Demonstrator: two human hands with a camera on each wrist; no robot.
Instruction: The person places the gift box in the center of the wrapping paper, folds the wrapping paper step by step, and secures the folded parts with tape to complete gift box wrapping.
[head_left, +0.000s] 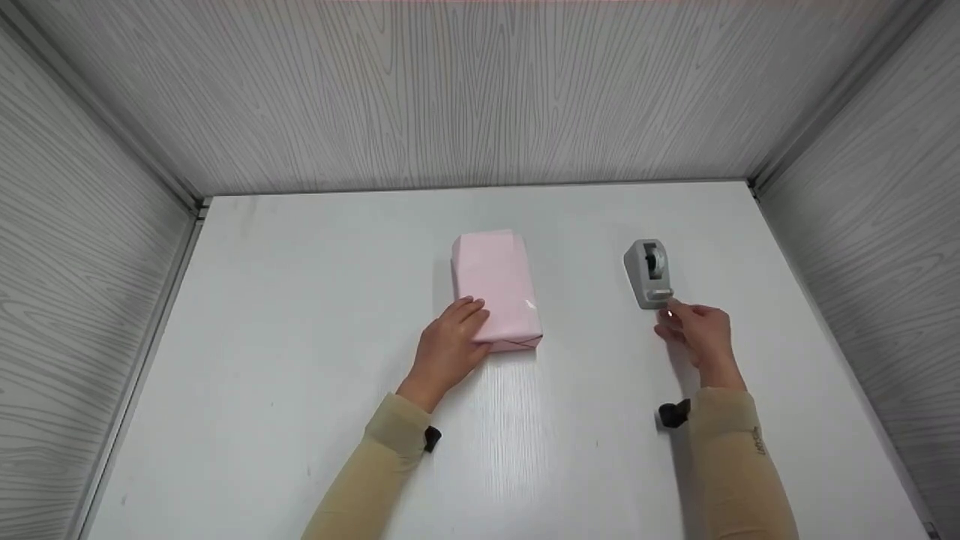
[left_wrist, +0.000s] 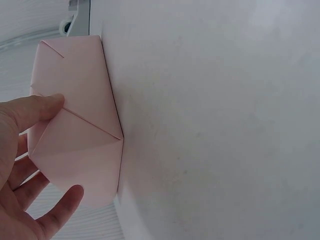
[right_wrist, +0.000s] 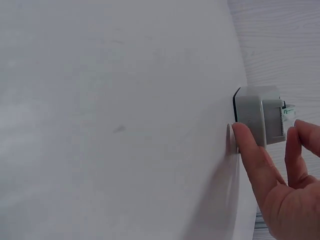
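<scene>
A box wrapped in pink paper (head_left: 495, 281) lies on the white table, its folded end flap (left_wrist: 75, 135) facing the person. My left hand (head_left: 450, 341) holds the near left corner of this box. In the left wrist view the thumb (left_wrist: 52, 104) presses on the folded end, while the other fingers lie along the side and top. To the right stands a grey tape dispenser (head_left: 646, 274) with a roll of clear tape (head_left: 657, 262). At its cutter, my right hand (head_left: 697, 330) pinches the tape end (right_wrist: 290, 114) between thumb and index finger, another fingertip touching the dispenser's front.
The white table (head_left: 300, 315) is bounded by a wood-grain back panel (head_left: 480, 97) and side panels (head_left: 90, 247). A black wrist device (head_left: 675, 414) sits by the right sleeve and another (head_left: 432, 439) by the left sleeve.
</scene>
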